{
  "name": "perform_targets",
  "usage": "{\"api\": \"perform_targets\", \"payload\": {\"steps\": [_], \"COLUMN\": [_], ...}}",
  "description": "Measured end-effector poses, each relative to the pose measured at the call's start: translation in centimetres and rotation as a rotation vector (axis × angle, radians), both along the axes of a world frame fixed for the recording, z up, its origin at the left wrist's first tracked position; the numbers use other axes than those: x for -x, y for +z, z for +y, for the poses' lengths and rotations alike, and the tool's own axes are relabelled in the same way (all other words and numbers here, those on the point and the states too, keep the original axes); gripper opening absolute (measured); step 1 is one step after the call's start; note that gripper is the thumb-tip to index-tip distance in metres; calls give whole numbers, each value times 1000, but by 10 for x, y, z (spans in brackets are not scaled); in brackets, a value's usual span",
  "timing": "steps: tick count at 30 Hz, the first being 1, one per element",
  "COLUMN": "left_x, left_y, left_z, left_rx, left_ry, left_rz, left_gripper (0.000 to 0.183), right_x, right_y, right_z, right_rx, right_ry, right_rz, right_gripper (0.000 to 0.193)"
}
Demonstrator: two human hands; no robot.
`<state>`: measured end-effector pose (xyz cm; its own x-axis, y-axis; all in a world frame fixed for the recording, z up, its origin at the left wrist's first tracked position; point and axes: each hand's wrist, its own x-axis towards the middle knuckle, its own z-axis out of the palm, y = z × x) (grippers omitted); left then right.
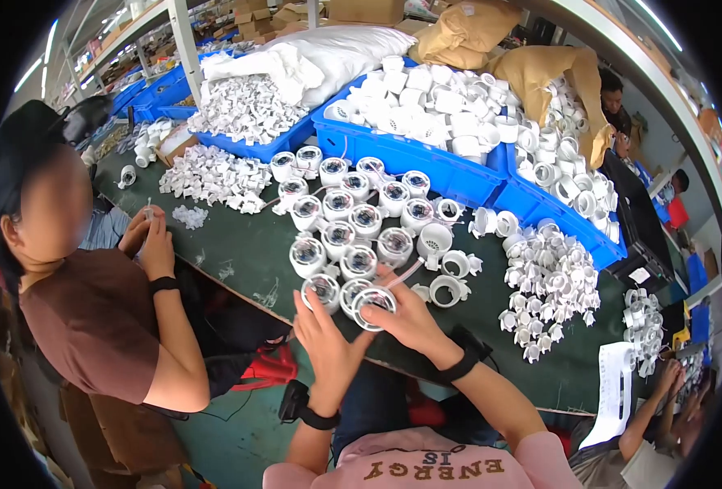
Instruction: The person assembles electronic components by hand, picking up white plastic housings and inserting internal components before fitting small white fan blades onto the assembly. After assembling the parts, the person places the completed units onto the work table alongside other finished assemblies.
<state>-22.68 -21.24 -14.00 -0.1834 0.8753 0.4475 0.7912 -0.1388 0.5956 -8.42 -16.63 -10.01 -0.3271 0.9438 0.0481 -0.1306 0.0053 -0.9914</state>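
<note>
Near the front edge of the dark green table, my right hand [414, 320] grips a white round housing with a clear front [374, 307], thumb on its rim. The housing is tilted toward me. My left hand [328, 350] has its fingers stretched and thumb apart, its fingertips against another such housing [322, 290] at the near left of the group. Beyond both hands several matching housings [338, 236] stand close together, with small electronics showing through their clear tops. Thin white cables run among them. To the right lie open white ring-shaped parts [449, 291].
Blue bins [414, 159] heaped with white plastic parts line the back. Piles of small white parts lie at left [214, 178] and right [550, 285]. A co-worker [104, 310] sits at left, hands around a small part. Another person's hands [669, 379] show at far right.
</note>
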Motion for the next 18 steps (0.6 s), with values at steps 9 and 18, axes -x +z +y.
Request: {"api": "perform_targets", "payload": {"steps": [9,18], "left_x": [30,16], "left_y": [1,14], "left_z": [12,29], "left_rx": [-20,-50], "left_ry": [80,133], "left_rz": [-7,94], "left_gripper": [109,108], "right_x": [-45,-68], "right_y": [21,3], "right_z": [31,124], "right_rx": [-108,-233], "right_ry": [-219,-526], "right_rz": [-123,-931], "right_gripper": [42,61]}}
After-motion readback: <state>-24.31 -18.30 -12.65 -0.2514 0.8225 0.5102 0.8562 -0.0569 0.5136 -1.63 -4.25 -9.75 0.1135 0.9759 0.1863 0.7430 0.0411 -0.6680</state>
